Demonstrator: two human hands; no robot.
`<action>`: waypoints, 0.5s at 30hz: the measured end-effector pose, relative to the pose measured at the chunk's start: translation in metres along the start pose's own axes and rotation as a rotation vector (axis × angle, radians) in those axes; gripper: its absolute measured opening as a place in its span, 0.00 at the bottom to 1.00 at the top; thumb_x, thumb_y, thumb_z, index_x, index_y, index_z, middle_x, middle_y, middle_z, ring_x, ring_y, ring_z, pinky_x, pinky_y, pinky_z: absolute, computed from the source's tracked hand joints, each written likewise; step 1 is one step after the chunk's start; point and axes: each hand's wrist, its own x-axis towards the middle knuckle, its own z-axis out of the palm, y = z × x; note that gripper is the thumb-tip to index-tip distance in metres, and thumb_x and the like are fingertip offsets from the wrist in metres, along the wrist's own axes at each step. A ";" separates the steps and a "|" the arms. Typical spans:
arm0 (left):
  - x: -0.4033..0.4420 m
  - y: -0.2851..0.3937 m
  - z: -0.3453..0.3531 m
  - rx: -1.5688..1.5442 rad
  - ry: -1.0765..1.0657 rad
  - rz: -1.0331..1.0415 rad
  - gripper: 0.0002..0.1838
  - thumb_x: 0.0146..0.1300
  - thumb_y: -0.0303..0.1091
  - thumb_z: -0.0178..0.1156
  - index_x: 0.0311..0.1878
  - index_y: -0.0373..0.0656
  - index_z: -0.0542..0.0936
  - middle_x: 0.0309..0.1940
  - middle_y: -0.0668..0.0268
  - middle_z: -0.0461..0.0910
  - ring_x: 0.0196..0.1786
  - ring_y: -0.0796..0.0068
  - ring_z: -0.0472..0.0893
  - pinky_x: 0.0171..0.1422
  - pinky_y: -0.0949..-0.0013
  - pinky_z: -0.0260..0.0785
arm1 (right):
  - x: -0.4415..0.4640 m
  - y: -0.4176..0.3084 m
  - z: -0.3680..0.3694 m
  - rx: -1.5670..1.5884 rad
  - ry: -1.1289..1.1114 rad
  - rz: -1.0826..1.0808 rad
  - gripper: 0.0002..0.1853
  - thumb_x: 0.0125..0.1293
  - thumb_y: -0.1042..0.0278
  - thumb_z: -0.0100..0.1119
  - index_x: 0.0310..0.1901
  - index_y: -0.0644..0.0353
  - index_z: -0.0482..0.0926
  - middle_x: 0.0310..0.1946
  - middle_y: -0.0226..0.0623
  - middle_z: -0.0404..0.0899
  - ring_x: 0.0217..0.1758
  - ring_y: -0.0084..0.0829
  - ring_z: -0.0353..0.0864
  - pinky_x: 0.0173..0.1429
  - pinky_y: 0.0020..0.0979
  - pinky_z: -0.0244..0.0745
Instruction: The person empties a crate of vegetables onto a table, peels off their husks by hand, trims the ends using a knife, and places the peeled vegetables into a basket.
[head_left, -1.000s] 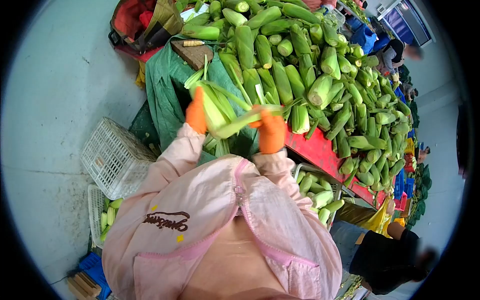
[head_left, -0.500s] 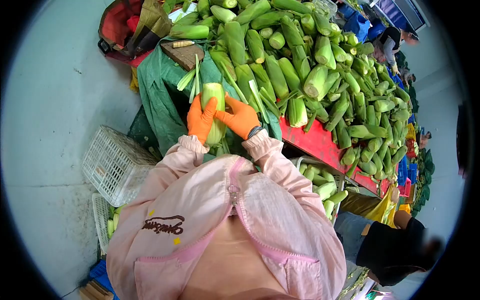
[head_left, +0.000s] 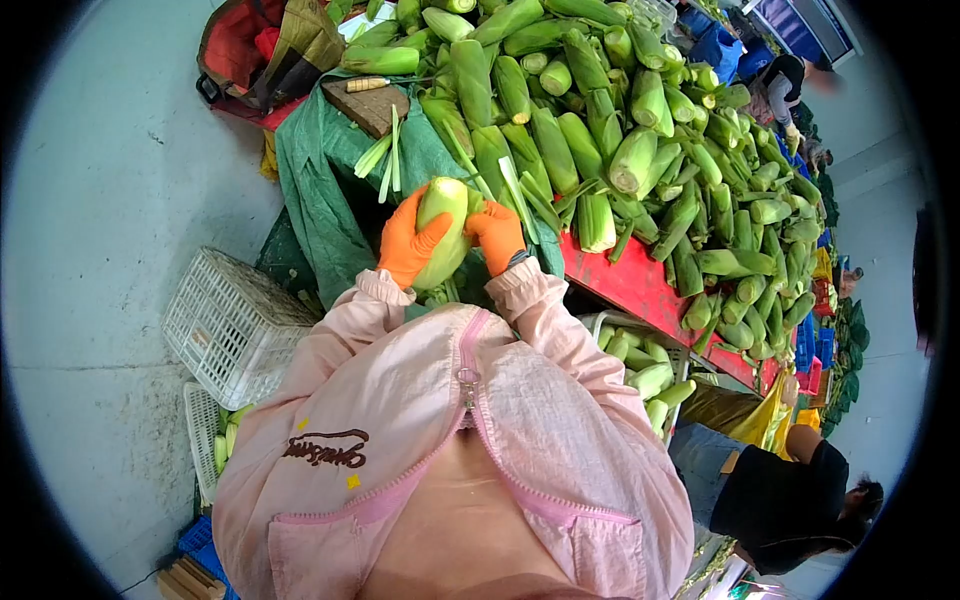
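Note:
My left hand (head_left: 408, 242), in an orange glove, is wrapped round a pale green ear of corn (head_left: 447, 222) in front of my chest. The ear stands nearly upright, its cut end up and tilted slightly right. At its right side, my gloved right hand (head_left: 497, 236) is closed, pinching a green husk leaf (head_left: 474, 200) near the top of the ear; its fingertips are partly hidden. Beyond the hands, strips of husk (head_left: 392, 150) lie by a wooden block (head_left: 372, 108), on which rests a wooden-handled knife (head_left: 367, 85).
A big heap of corn in husks (head_left: 600, 130) covers the red table (head_left: 640, 290). Green cloth (head_left: 310, 165) drapes its near corner. White crates (head_left: 235, 325) stand lower left; another crate with corn (head_left: 640, 365) is at my right. A person (head_left: 780, 490) is at lower right.
The ear has tilted and turned, with its cut end now leaning right. My right hand has shifted from the ear's front to its right edge, drawing a husk leaf slightly away.

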 end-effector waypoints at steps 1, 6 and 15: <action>0.001 -0.003 -0.002 -0.202 -0.067 -0.076 0.35 0.62 0.56 0.63 0.62 0.36 0.73 0.51 0.61 0.80 0.51 0.71 0.78 0.56 0.70 0.70 | -0.004 -0.007 -0.003 -0.029 0.000 0.054 0.01 0.48 0.77 0.58 0.23 0.61 0.76 0.19 0.32 0.75 0.19 0.26 0.70 0.25 0.27 0.65; 0.007 -0.002 -0.007 -0.328 -0.036 -0.251 0.31 0.66 0.52 0.61 0.62 0.36 0.72 0.49 0.65 0.79 0.49 0.77 0.76 0.56 0.75 0.68 | 0.000 0.023 -0.011 0.259 -0.005 0.148 0.04 0.51 0.71 0.58 0.25 0.61 0.76 0.21 0.34 0.75 0.21 0.29 0.72 0.27 0.29 0.68; 0.004 -0.015 -0.012 -0.746 -0.028 -0.444 0.29 0.60 0.43 0.69 0.59 0.37 0.73 0.46 0.59 0.81 0.44 0.69 0.81 0.50 0.67 0.74 | -0.019 -0.004 -0.012 0.665 -0.190 0.174 0.14 0.51 0.75 0.52 0.42 0.63 0.77 0.37 0.38 0.80 0.43 0.38 0.80 0.50 0.39 0.78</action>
